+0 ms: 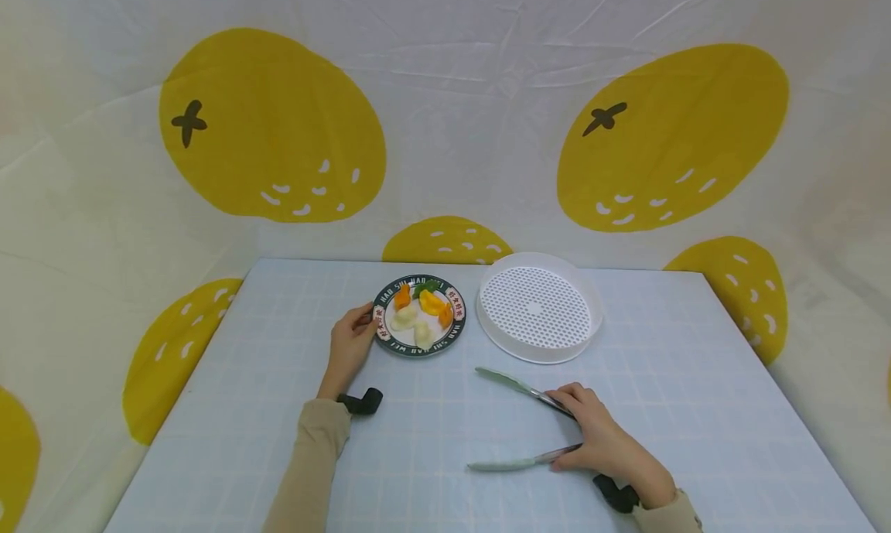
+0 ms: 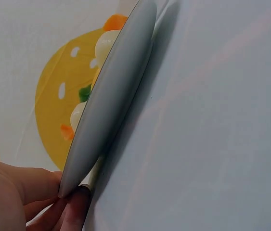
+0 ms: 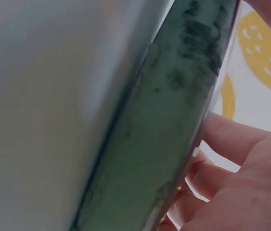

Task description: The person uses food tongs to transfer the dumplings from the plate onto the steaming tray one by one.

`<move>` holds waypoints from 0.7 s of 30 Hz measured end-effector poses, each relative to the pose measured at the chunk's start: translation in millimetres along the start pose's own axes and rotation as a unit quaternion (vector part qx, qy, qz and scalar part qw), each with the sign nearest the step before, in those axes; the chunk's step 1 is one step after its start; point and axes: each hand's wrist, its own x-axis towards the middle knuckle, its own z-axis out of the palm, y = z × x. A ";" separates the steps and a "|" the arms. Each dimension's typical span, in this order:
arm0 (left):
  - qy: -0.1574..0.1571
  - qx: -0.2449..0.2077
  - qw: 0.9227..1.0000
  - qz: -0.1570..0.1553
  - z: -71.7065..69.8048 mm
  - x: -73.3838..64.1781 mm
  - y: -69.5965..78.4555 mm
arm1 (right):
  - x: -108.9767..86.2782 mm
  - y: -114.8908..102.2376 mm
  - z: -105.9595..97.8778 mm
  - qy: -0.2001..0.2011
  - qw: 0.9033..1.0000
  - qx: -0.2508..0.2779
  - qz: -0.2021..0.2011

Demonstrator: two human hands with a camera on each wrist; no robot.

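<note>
Left grip, nearly closed, pinches the rim of the plate, which bears food; right grip, held wide, has the spread tongs. Plate left of the sieve, toward the far edge of the bench.

Plate: round, dark lettered rim, face up, bearing multicoloured food pieces. Tongs: pale green ends, metal arms, spread; nearside right of plate.
</note>
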 end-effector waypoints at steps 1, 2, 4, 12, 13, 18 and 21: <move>0.001 -0.001 1.000 0.000 -0.4 -0.5 -0.1 | 0.0 -0.2 -0.3 0.000 1.000 0.003 -0.002; 0.001 -0.001 1.000 -0.001 -0.6 -1.0 0.0 | 0.0 -0.2 -0.5 -0.001 1.000 0.005 -0.004; 0.000 0.000 1.000 0.002 -0.9 -1.3 -0.3 | -0.2 -0.4 -1.0 0.001 1.000 0.008 -0.009; 0.002 -0.009 1.000 0.013 -1.3 -0.4 -0.8 | 0.9 4.6 1.3 0.037 0.998 0.020 -0.047; 0.001 -0.009 1.000 0.014 -1.4 -0.3 -1.1 | 1.1 5.2 1.6 0.041 0.998 0.025 -0.050; 0.000 -0.008 1.000 0.017 -1.7 -1.3 -0.4 | 4.8 3.1 -0.1 0.054 0.995 0.055 -0.064; 0.001 -0.008 1.000 0.014 -2.1 -1.8 -0.3 | 7.8 -1.3 -2.4 0.066 0.992 0.070 -0.081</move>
